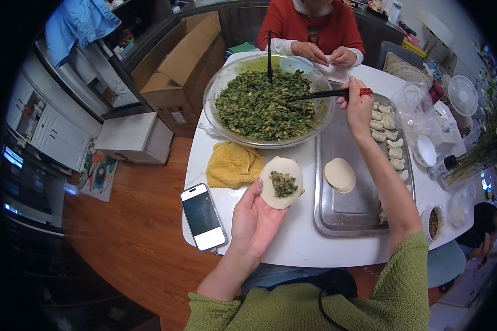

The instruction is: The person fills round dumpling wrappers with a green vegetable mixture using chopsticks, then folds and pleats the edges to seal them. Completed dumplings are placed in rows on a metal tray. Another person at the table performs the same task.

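Observation:
On the palm and fingers of my left hand (257, 221) lies a round dumpling wrapper (269, 192), held by the thumb at its edge. A small mound of green filling (284, 184) sits in its middle. My right hand (358, 105) grips black chopsticks (321, 94), whose tips reach into the chopped green filling in a large glass bowl (269, 143). A second pair of chopsticks (269, 53) stands upright in that filling. Right of my left hand, a small stack of wrappers (340, 175) rests on a metal tray (356, 215). Folded dumplings (396, 153) line the tray's right side, partly hidden by my right forearm.
A yellow cloth (232, 165) and a smartphone (204, 217) lie on the white table (306, 252) at left. Across it, a person in red (312, 39) holds a small piece of dough. At right stand a white bowl (425, 151), a bottle (441, 166) and a plastic bag (414, 105).

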`<state>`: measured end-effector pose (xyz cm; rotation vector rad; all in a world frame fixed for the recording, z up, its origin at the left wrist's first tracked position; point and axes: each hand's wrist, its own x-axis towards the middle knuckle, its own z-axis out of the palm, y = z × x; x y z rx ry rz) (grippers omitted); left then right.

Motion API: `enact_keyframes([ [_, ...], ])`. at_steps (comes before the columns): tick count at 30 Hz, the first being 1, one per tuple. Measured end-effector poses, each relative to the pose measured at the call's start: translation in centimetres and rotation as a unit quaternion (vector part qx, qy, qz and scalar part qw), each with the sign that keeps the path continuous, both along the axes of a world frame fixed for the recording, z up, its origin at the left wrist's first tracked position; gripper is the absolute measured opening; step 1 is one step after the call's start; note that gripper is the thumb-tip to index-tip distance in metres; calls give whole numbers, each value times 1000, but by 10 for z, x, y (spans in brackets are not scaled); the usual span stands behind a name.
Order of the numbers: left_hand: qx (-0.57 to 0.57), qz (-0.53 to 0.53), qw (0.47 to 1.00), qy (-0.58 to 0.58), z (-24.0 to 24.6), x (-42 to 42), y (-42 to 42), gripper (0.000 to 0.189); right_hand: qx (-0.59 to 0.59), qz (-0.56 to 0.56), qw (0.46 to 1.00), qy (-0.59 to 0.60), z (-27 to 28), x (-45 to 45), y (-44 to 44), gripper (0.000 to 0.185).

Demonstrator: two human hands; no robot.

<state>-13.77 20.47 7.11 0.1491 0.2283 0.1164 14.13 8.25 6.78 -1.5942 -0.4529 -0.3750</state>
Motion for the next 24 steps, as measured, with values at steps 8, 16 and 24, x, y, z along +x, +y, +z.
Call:
enact_keyframes([
  [8, -70, -5, 997, 25, -5, 1, -2, 38, 91, 19, 981, 167, -5, 2, -9, 39],
  [16, -69, 6, 998, -7, 5, -5, 6, 43, -7, -21, 1000, 18, 9, -6, -17, 39],
  [24, -59, 5, 998, -34, 8, -2, 6, 52, 106, 9, 986, 130, -11, -2, -8, 36],
])
